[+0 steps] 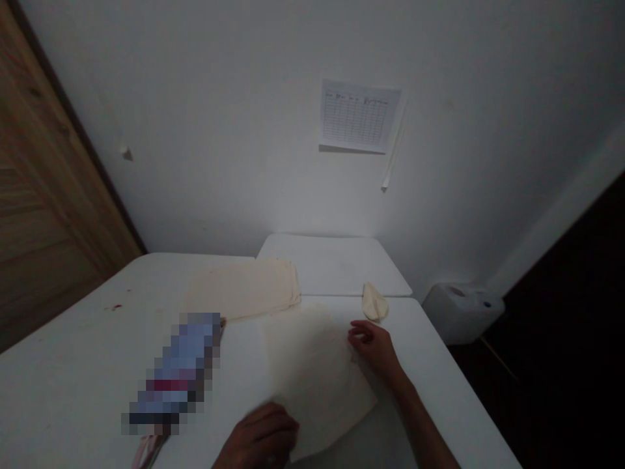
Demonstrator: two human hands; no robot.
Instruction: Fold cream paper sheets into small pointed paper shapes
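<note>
White table [73,365], dim room: our left hand [261,440] covered the near corner of the cloth [312,371], and our right hand [374,345] rested on its right edge, fingers curled. We could not tell whether either hand pinched the cloth or only pressed on it. It lay flat between them. We judged that an uneven pull could crease it or drag it toward the table's right edge, since nothing else weighted it.
</note>
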